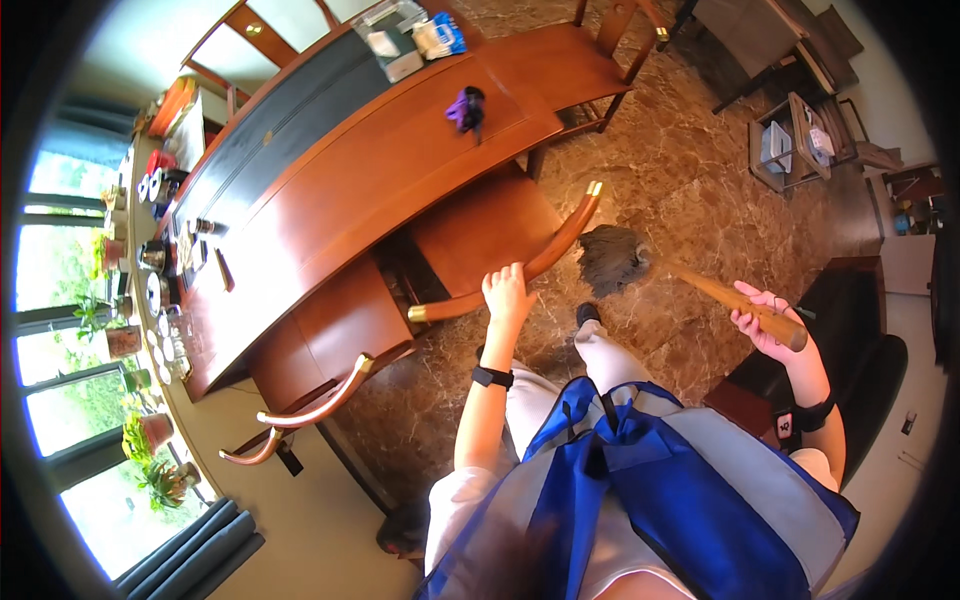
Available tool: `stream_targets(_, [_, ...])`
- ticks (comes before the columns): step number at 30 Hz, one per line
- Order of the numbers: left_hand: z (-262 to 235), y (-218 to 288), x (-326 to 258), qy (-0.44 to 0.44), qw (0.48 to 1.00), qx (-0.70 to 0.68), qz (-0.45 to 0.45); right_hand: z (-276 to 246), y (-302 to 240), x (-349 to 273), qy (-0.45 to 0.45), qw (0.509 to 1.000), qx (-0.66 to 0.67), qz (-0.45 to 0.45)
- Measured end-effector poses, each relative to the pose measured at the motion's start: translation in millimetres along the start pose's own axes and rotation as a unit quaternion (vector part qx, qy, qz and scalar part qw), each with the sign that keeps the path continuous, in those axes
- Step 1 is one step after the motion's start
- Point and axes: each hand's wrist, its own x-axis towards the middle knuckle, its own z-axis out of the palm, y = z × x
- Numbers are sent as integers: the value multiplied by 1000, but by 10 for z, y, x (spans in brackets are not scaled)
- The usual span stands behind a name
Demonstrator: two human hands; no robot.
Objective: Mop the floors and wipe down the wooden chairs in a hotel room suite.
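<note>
1. the fingers of the right hand (765,338) were wrapped round the wooden handle of a grey-headed duster (705,284), close to its butt end; this hold probably favoured reach over fine control.
2. the fingers of the left hand (509,294) were curled over the curved rail (570,235) of a chair (490,225); a firm, quiet grip there seemed the best brace.
3. the duster's shaggy head lay over the patterned floor (680,190), to the right of the rail and apart from it; whether it touched the floor could not be told.
4. short, light strokes with a loose wrist were judged soundest, the butt end being kept clear of the forearm.
5. a dark shoe (588,314) stood near the head, so a low swing called for care.
6. farther out, the surface (380,170) carried a purple item (466,108), well apart from the duster.
</note>
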Motion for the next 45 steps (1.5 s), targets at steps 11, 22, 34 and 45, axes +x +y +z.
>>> stream_targets(11, [146,429,17,-33,993,77,-87,-753,-1366,-49,-76,996,26,40])
stream_targets(22, [488,493,-1827,41,989,121,-80,-1101,-1278,-130,-105,993,-18,57])
stream_targets(34, [1504,793,-4462,17,973,70,-217,-1275,-685,-272,-147,970,-108,160])
stream_targets(45, [2128,1107,-5483,74,944,22,-322,-821,-220,-85,23,916,-92,390])
